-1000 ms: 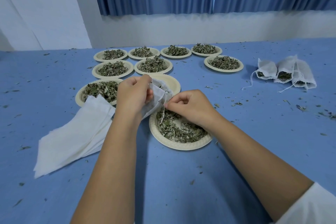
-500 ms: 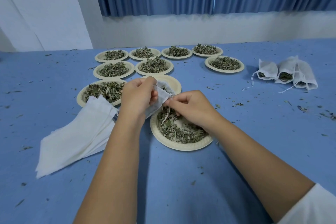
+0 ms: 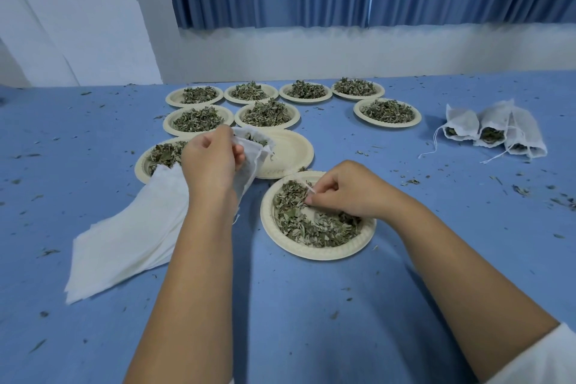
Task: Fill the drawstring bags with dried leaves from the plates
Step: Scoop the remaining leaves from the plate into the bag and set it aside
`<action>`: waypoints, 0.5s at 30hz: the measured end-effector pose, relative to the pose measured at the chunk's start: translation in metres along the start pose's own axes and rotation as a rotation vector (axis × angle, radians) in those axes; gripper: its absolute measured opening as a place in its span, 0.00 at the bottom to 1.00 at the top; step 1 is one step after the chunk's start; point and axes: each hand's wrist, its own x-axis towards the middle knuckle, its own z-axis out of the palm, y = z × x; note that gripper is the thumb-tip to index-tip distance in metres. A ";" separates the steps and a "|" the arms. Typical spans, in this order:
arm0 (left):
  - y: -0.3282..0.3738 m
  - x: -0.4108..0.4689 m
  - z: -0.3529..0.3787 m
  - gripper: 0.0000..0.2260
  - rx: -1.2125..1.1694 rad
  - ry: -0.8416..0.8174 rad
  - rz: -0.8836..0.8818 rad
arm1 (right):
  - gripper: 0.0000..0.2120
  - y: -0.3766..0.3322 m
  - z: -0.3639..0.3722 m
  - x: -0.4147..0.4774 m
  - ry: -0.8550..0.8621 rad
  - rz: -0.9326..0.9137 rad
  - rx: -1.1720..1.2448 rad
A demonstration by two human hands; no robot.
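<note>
Head view: left hand (image 3: 212,159) is raised over the blue table (image 3: 311,305), thumb and curled fingers (image 3: 238,154) pinching the rim of a white drawstring bag (image 3: 254,151) and holding its mouth open; a few leaf bits show inside the mouth, and the bag body hangs down beside the wrist. Right hand (image 3: 346,190) is down in the nearest plate (image 3: 314,253), fingers curled tight, fingertips (image 3: 308,198) pinching a small clump of the dried leaves (image 3: 311,229). An empty plate (image 3: 296,150) sits just behind the bag. A stack of flat empty bags (image 3: 124,237) lies to the left, its top corner overlapping a leaf-filled plate (image 3: 141,169). More leaf-filled plates (image 3: 388,125) sit in rows farther back. Three filled bags (image 3: 492,131) lie together at the far right, well apart from the hands, strings trailing loose. Leaf crumbs are scattered over the table.
</note>
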 end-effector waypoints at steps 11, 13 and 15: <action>0.000 -0.007 0.003 0.11 0.120 -0.083 -0.031 | 0.07 -0.002 -0.004 0.000 0.152 -0.087 0.173; -0.002 -0.008 0.006 0.11 0.170 -0.122 -0.028 | 0.05 -0.004 0.002 0.001 0.250 -0.126 0.279; -0.005 -0.009 0.008 0.12 0.205 -0.147 -0.028 | 0.04 -0.007 0.010 0.001 0.296 -0.155 0.347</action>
